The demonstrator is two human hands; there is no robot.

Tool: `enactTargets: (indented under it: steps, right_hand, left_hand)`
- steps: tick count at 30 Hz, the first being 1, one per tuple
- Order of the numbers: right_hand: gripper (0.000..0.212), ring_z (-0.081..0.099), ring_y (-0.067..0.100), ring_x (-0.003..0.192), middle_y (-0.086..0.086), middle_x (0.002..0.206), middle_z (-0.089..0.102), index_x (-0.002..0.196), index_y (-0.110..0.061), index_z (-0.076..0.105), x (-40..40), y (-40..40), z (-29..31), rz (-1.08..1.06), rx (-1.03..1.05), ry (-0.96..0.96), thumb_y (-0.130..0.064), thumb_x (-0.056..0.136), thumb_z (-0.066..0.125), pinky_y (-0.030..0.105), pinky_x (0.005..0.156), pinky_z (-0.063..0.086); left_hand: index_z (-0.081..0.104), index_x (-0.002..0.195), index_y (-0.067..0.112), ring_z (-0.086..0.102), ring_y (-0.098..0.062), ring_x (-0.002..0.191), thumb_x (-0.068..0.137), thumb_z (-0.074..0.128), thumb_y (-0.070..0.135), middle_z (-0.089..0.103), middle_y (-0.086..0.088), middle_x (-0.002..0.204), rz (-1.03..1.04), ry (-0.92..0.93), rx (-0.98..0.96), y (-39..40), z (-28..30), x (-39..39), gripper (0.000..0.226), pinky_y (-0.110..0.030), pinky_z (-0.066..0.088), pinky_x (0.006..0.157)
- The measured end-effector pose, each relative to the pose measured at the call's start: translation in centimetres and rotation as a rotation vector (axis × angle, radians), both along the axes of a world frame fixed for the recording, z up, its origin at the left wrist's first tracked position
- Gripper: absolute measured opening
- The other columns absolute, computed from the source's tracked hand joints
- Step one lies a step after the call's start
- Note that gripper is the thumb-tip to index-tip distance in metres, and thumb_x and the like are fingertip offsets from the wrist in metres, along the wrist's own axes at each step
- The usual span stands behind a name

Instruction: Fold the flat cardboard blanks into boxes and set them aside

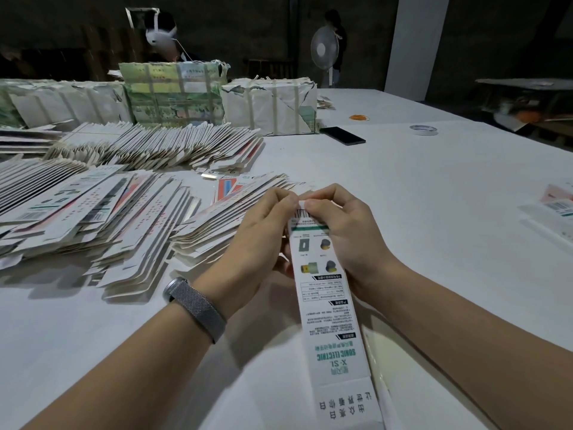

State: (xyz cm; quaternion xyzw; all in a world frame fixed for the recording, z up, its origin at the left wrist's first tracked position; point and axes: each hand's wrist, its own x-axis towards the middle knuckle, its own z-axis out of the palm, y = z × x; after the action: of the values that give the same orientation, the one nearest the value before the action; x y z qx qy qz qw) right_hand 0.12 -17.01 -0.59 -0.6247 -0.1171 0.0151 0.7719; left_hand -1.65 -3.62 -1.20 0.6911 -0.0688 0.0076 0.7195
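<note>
Holding a long printed box (325,293) over the white table (434,187), both hands work its far end: the left hand (257,240) and right hand (344,231) curl their fingers round it and pinch the end flap by the barcode. It looks opened into a sleeve, its near flap unclosed. Heaps of flat blanks (102,218) lie to the left, so most work remains. A few pieces (555,212) sit at the right. Strapped bundles (269,103) stand behind; their contents are hidden.
</note>
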Motion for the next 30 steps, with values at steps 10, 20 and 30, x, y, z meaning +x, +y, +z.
enactTargets:
  steps: [10,20,30]
  right_hand:
    - [0.023,0.066,0.025,0.061,0.01,0.071,0.066,0.073,-0.013,0.057,0.04,0.08,0.15,-0.021,0.024,0.005,-0.003,0.094,0.058,0.033,0.059,0.053]
    - [0.029,0.066,0.024,0.055,0.009,0.064,0.064,0.066,-0.015,0.053,0.49,-0.5,0.43,-0.026,0.074,0.094,-0.006,0.093,0.058,0.032,0.056,0.051]
    - [0.022,0.067,0.021,0.056,0.005,0.064,0.065,0.066,-0.02,0.064,0.86,-0.58,-0.12,0.005,0.003,0.037,-0.014,0.087,0.06,0.03,0.056,0.052]
  left_hand:
    - [0.054,0.088,0.021,0.067,-0.018,0.058,0.107,0.048,0.033,0.07,-0.005,0.068,0.013,-0.045,-0.026,-0.13,-0.09,0.0,0.023,-0.027,0.05,0.049]
    - [0.06,0.089,0.034,0.069,-0.019,0.075,0.087,0.045,0.043,0.071,-0.006,0.08,-0.122,-0.004,-0.028,-0.05,-0.49,0.42,0.018,-0.032,0.054,0.059]
    - [0.054,0.117,0.041,0.07,-0.02,0.074,0.092,0.048,0.045,0.072,-0.01,0.085,-0.188,-0.054,0.003,0.59,-0.88,0.71,0.027,-0.03,0.055,0.058]
